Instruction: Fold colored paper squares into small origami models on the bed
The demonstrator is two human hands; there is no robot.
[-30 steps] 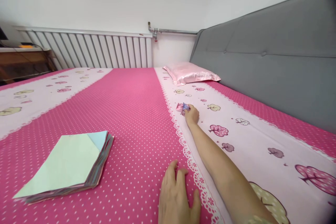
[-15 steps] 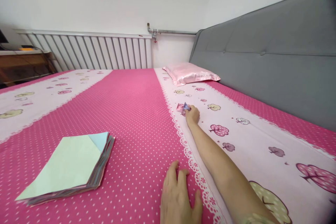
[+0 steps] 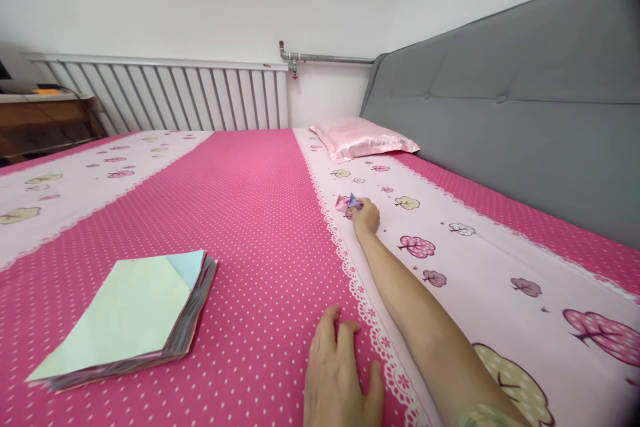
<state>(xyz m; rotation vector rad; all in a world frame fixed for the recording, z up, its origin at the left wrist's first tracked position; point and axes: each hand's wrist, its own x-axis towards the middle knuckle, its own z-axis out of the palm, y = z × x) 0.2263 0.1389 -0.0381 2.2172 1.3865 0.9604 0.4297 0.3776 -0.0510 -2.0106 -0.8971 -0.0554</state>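
Note:
My right hand point(image 3: 367, 217) reaches far out over the pale printed strip of the bedsheet, its fingers closed on a small blue folded-paper piece point(image 3: 355, 201). Directly left of that piece is a small pink folded-paper piece point(image 3: 342, 203); whether the two touch I cannot tell. My left hand point(image 3: 337, 373) rests palm down on the pink dotted sheet point(image 3: 260, 233), fingers apart and holding nothing. To its left lies a thick stack of square paper point(image 3: 115, 320), with a pale green sheet and a light blue corner on top.
A shiny pink pillow point(image 3: 360, 139) lies at the far end of the bed. Along the right rises a grey padded headboard point(image 3: 525, 127). A white radiator point(image 3: 175, 97) with a pipe runs along the back wall, and a wooden table point(image 3: 45, 121) stands at far left.
The view has shifted very slightly. Both hands keep their places, the right still on the blue folded-paper piece.

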